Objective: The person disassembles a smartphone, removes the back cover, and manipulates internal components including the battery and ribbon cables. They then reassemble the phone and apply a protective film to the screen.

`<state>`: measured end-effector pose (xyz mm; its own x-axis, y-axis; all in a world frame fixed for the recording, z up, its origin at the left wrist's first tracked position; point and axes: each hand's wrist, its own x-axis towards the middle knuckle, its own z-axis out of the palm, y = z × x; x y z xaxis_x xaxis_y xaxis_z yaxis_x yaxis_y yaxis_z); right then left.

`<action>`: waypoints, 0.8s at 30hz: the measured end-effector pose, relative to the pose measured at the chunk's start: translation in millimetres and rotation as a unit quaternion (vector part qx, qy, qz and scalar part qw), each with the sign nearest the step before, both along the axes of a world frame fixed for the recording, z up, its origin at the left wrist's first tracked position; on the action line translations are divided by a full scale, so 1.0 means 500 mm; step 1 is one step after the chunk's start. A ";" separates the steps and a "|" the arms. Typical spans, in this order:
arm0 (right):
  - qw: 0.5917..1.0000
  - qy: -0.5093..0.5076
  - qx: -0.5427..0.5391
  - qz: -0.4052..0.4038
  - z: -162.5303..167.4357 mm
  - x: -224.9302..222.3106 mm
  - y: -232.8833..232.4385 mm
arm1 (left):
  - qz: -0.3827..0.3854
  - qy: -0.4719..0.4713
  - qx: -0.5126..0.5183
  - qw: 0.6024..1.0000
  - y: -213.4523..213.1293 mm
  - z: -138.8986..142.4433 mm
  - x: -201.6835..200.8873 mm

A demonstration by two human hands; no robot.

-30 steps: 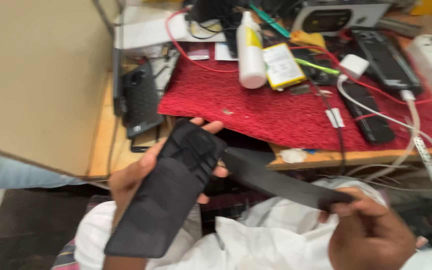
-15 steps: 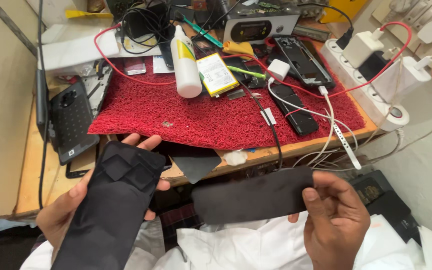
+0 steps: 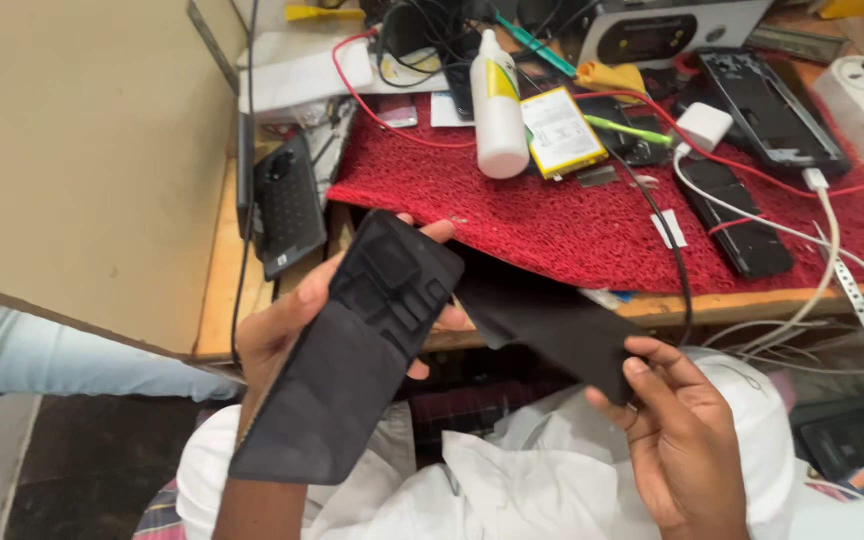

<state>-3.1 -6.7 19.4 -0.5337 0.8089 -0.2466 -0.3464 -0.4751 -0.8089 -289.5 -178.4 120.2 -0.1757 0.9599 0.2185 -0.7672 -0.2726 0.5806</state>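
1. The workbench [image 3: 217,300] fills the far half of the view, a wooden top with a red mat [image 3: 572,225] spread over it (the mat's near-left corner overhangs the bench edge).
2. The black phone panel [image 3: 352,355] sits near and left, above the person's lap. The left hand [image 3: 287,325] cradles it from behind, fingers curled round both long edges. Half a second ago it lay lower and further left; now it is raised and tilted toward the bench.
3. The dark sheet [image 3: 552,330] stretches from the panel's right edge to the right hand [image 3: 682,445], which pinches its near-right corner between thumb and fingers. A second ago the sheet looked stretched long and thin; now it hangs shorter and closer to the panel, so the two pieces seem to be coming together, though whether they touch I cannot tell.
4. On the mat, far: a white bottle [image 3: 497,105] upright, a yellow-edged battery [image 3: 562,132] just right of it, and a black phone [image 3: 742,215] lying flat further right.
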 end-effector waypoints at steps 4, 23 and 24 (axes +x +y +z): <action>0.997 -0.025 0.042 0.062 0.025 -0.069 -0.033 | -0.025 -0.015 0.025 0.999 0.009 -0.003 -0.007; 0.535 -0.337 0.774 0.034 0.061 -0.281 -0.112 | 0.001 -0.006 -0.008 1.000 -0.006 0.002 -0.003; 0.520 -0.334 0.784 0.057 0.055 -0.283 -0.113 | 0.006 -0.006 -0.015 1.000 -0.007 0.002 -0.003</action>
